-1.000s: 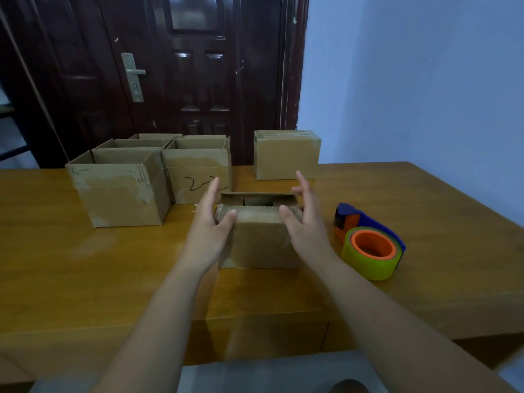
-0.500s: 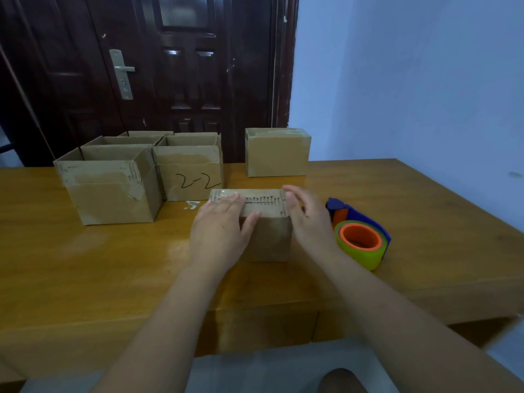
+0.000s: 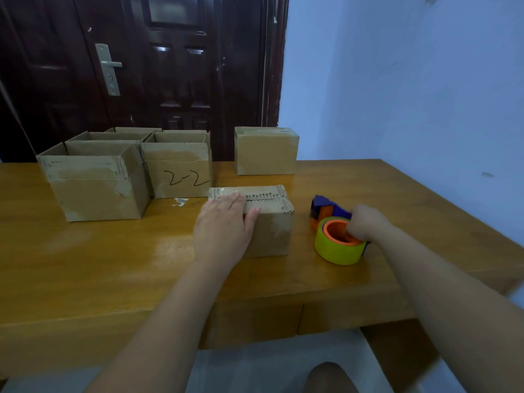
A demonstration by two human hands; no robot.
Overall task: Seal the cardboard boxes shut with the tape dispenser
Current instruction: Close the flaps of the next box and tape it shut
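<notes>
- Step in hand, as I judge it: the flaps of the small box (image 3: pixel 272 236) are folded down and the tape dispenser (image 3: pixel 337 246) is being taken up. I can make out no fresh strip along the top seam. The flap edges look ragged.
- Left hand (image 3: pixel 224 225): the fingers lie straight and flat on the near-left part of the box top. The thumb is spread along the upper front edge. It presses and does not grip.
- Right hand (image 3: pixel 367 224): the fingers are curled tight on the dispenser, at the right side of the yellow roll by the orange core. The hand hides whether they close on the handle or the hub.
- The dispenser lies on its side on the table (image 3: pixel 99 265), core facing up. It is just right of the small box, with bare wood between them. Its blue and orange head points away from the person.
- Next move, by my reckoning: lift the dispenser and carry it left over the box. Stick the tape end below a top edge and draw it along the seam. The left hand must hold the flaps, yet clear the tape's path.
- Risk: the box looks light and may slide under the pull if the left hand eases.
- Other stock: open boxes (image 3: pixel 96 194) stand at far left, and one marked box (image 3: pixel 178 177) reads 2-2. A closed box (image 3: pixel 265 154) stands behind the small one, apart from it.
</notes>
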